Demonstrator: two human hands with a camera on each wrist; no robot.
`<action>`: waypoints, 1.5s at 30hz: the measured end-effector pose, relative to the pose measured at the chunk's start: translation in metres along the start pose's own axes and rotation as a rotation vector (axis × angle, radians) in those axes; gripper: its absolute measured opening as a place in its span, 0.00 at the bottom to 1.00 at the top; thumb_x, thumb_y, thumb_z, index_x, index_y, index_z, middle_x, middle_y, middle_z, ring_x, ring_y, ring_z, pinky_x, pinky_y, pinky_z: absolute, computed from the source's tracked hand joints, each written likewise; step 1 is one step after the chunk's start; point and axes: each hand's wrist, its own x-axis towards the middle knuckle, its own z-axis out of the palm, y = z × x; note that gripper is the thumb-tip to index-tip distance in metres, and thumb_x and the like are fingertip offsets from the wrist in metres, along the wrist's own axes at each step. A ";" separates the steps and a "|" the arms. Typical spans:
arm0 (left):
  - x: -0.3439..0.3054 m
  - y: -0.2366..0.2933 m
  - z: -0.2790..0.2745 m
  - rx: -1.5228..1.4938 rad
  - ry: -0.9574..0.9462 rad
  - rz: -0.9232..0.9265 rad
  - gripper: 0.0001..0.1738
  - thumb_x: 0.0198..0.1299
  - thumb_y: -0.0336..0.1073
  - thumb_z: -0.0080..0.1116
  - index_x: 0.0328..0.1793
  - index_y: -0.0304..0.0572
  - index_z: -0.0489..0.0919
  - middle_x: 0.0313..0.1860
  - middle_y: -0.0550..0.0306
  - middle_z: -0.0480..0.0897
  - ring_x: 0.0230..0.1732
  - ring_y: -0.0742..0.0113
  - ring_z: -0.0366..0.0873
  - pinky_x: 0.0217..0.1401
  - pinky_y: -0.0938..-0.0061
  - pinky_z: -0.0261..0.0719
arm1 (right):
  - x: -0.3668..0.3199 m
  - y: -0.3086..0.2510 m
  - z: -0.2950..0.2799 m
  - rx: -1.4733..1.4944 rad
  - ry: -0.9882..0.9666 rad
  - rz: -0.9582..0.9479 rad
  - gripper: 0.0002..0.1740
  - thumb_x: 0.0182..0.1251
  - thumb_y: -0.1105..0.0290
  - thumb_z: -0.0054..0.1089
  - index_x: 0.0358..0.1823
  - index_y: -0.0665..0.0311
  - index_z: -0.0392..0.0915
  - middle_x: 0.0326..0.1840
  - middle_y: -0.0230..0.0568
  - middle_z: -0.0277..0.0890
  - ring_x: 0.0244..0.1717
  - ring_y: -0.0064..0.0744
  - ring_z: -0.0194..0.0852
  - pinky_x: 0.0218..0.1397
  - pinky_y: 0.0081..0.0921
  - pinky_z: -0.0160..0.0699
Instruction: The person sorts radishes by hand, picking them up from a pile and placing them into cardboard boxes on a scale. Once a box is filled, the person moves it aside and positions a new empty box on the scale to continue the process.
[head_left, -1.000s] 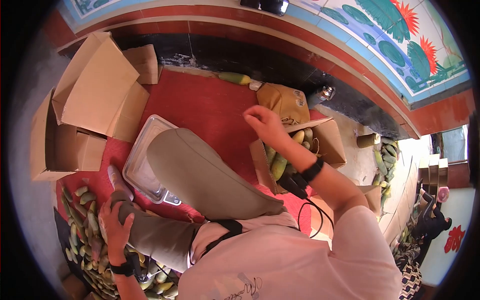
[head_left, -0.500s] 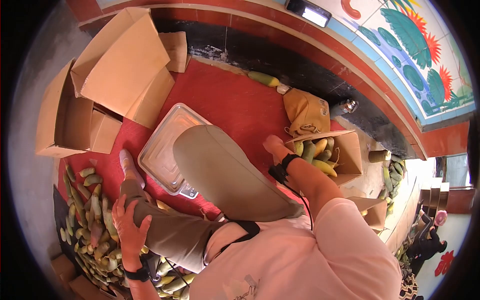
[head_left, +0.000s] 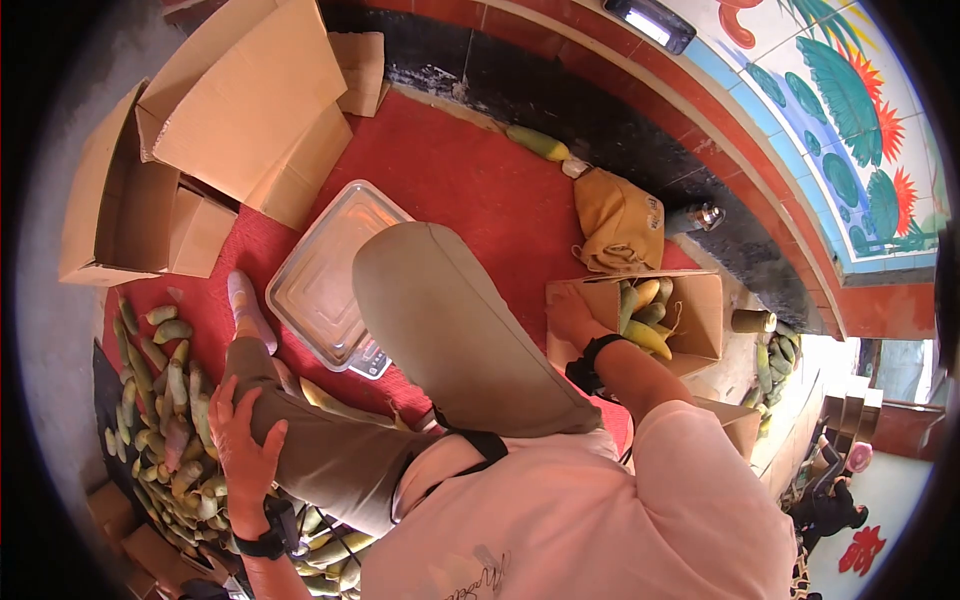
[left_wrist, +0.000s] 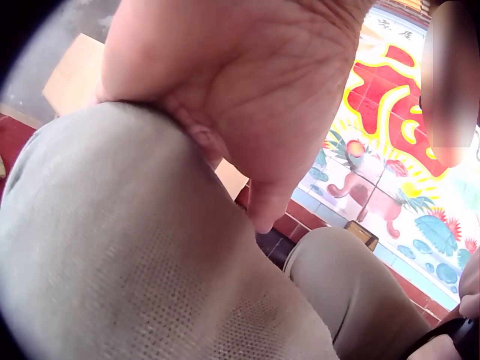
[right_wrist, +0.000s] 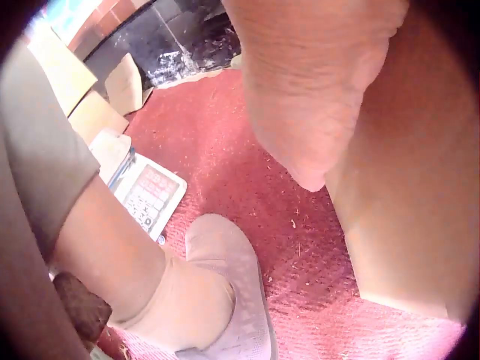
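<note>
My left hand [head_left: 247, 440] rests on the raised left knee [head_left: 262, 385], its fingers spread; in the left wrist view the palm [left_wrist: 240, 97] lies over the grey trouser cloth. My right hand [head_left: 574, 318] is at the left side of a cardboard box [head_left: 698, 312] that holds several long green-and-yellow vegetables [head_left: 648, 335]. In the right wrist view the heel of that hand [right_wrist: 315, 97] is against the brown cardboard side [right_wrist: 405, 225]. Its fingers are hidden there, and I cannot tell whether they curl round the cardboard.
A clear plastic tub [head_left: 318, 290] sits on the red carpet [head_left: 470, 190], beside a white scale [right_wrist: 154, 193]. Open cartons [head_left: 240, 100] stand at the far left. More vegetables [head_left: 175, 440] are heaped by my left leg. A tan bag [head_left: 620, 220] and a flask [head_left: 697, 217] are near the wall.
My right hand has come down from above the box to its left side. The left hand stays on the knee. The head view has shifted.
</note>
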 end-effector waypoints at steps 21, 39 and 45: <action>0.011 0.015 0.008 0.113 0.055 -0.025 0.27 0.39 0.43 0.66 0.48 0.42 0.77 0.60 0.48 0.66 0.62 0.45 0.58 0.63 0.55 0.58 | -0.200 0.129 0.133 -0.014 -0.707 0.231 0.16 0.58 0.64 0.45 0.42 0.58 0.81 0.52 0.43 0.76 0.64 0.42 0.62 0.71 0.43 0.43; -0.024 -0.005 0.014 0.094 0.135 -0.164 0.31 0.36 0.54 0.67 0.49 0.54 0.78 0.62 0.52 0.64 0.65 0.49 0.53 0.65 0.49 0.49 | 0.110 0.010 -0.367 0.773 0.769 -0.466 0.10 0.58 0.68 0.55 0.37 0.66 0.76 0.32 0.51 0.76 0.35 0.49 0.76 0.38 0.32 0.74; -0.025 -0.003 0.013 0.064 0.193 -0.230 0.28 0.33 0.50 0.69 0.44 0.53 0.80 0.58 0.53 0.69 0.63 0.50 0.57 0.66 0.53 0.51 | 0.216 -0.110 -0.461 0.362 0.823 -0.490 0.16 0.56 0.68 0.54 0.48 0.60 0.72 0.45 0.47 0.73 0.50 0.47 0.70 0.52 0.36 0.70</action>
